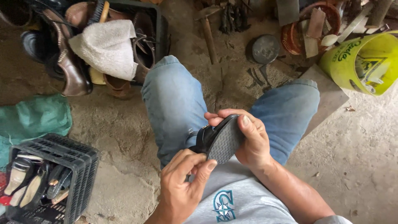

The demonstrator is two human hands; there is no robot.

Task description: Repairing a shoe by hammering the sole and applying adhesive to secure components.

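Both grips close on the black rubber-soled sandal: right hand wraps its upper end, left hand pinches the lower sole edge, above the lap. The sole looks intact; no tool or glue is in use yet.

Dirt floor, packed and uneven. Black plastic crate lower left, holding light-coloured heeled shoes and dark sandals. Green cloth crumpled just above it. Upper left: another dark crate stuffed with brown leather shoes, black shoes beside it, white towel draped over the pile, brush on top. Hammer lying on the floor, top centre, dark pliers-like tools near it. Round grey metal lid right of the hammer. Red basket with scrap pieces. Yellow bucket upper right, tipped, tools inside. Flat grey slab under the bucket.
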